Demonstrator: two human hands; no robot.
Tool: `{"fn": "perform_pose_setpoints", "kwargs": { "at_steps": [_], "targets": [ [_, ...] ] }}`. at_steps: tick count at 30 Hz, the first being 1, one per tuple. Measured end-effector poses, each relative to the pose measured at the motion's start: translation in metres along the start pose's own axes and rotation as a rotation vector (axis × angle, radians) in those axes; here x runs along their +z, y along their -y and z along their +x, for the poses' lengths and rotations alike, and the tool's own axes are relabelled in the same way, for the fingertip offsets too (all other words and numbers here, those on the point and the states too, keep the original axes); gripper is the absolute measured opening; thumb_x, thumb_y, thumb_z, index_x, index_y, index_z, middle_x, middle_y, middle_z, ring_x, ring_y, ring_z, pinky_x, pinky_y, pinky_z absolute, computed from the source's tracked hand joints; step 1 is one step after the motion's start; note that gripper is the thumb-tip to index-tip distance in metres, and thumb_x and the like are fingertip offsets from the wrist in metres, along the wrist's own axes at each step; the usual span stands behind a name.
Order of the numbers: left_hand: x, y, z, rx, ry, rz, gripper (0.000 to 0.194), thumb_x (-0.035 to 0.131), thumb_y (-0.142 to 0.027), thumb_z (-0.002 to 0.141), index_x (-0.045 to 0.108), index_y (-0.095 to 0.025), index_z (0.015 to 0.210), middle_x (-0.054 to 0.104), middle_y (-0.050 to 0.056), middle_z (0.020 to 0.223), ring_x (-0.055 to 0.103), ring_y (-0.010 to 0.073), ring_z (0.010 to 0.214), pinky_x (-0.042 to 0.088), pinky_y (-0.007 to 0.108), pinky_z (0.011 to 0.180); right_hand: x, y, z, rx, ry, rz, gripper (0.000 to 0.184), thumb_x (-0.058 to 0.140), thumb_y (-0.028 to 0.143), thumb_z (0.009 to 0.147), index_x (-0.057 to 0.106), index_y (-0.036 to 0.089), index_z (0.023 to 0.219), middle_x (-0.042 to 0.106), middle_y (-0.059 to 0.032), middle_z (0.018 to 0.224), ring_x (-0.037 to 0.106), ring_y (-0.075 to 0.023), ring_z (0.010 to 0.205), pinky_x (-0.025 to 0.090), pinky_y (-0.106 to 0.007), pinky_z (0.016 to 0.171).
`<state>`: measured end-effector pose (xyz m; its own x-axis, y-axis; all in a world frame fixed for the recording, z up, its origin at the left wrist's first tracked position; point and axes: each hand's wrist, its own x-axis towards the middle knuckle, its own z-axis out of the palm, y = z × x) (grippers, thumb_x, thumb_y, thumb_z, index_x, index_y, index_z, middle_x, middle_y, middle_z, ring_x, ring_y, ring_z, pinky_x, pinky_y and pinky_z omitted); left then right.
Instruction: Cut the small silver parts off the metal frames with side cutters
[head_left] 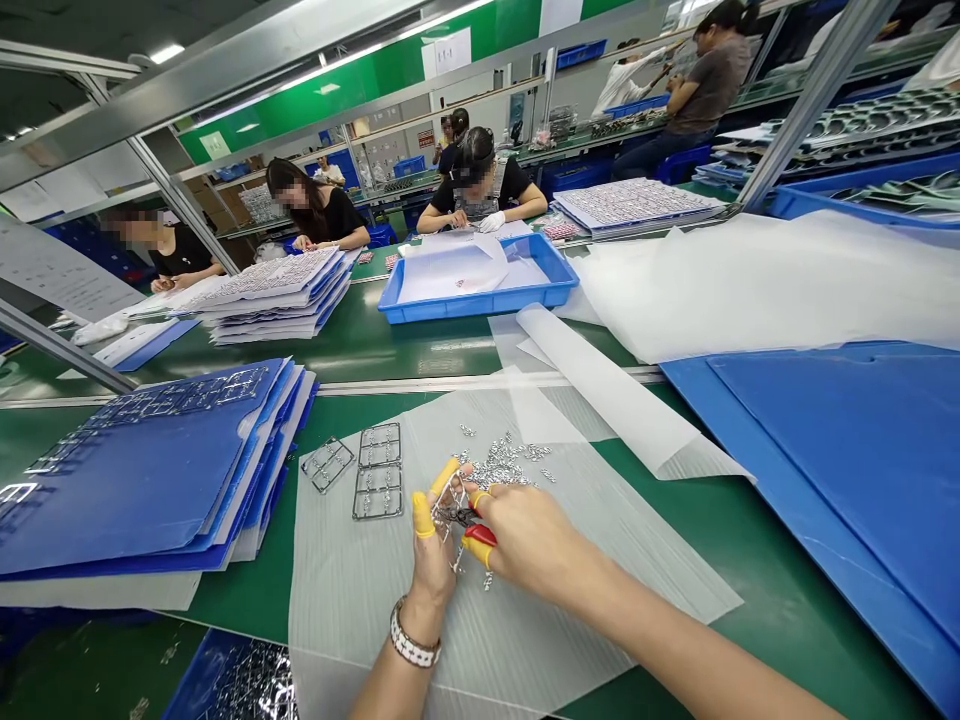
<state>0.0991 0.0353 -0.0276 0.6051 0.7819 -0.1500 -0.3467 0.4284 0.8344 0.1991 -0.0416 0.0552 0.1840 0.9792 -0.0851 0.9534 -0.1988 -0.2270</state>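
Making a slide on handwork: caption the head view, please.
Right hand holds red-handled cutters at a shiny frame in the left hand, above a translucent sheet.

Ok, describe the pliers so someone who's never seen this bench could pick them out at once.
On the green bench, find the large translucent sheet spread before the person. Near its middle, the right hand grips the pliers, their dark jaws pointing toward the left hand. Their red handle stands out from the yellow finger covers and silvery pieces around them.
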Motion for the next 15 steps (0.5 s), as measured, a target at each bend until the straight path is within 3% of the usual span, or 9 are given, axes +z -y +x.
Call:
{"fn": "perform_pose_setpoints", "kwargs": {
  "at_steps": [4,8,15],
  "targets": [
    [0.001,-0.004,0.000,0.001,0.023,-0.039,0.068,0.033,-0.067,0.081,0.062,-0.015,0.114,0.062,0.014,0.118,0.056,0.0265,0.109,0.035,0.040,0.100,0.000,-0.004,-0.002,0.011,-0.036,-0.014,0.022,0.055,0.033,0.080,0.064,0.015,0.091,0.067,-0.0092,0.079,0.063,-0.0224,0.070,0.039,-0.028,0.058],
    [0.005,-0.010,0.000,-0.012,0.029,-0.101,0.071,0.031,-0.067,0.081,0.065,-0.012,0.110,0.065,0.016,0.112,0.059,0.0272,0.102,0.035,0.042,0.100,0.001,-0.014,-0.002,0.034,-0.104,-0.050,0.023,0.055,0.036,0.081,0.064,0.016,0.086,0.067,-0.0094,0.078,0.063,-0.0236,0.073,0.040,-0.029,0.059],
    [0.006,-0.010,-0.003,-0.032,0.038,-0.119,0.070,0.028,-0.065,0.083,0.063,-0.013,0.113,0.064,0.015,0.114,0.054,0.0275,0.113,0.032,0.040,0.102,0.004,-0.016,0.004,0.066,-0.103,-0.057,0.025,0.053,0.037,0.082,0.064,0.016,0.084,0.067,-0.0095,0.081,0.063,-0.0219,0.071,0.040,-0.028,0.058]
  ]
}}
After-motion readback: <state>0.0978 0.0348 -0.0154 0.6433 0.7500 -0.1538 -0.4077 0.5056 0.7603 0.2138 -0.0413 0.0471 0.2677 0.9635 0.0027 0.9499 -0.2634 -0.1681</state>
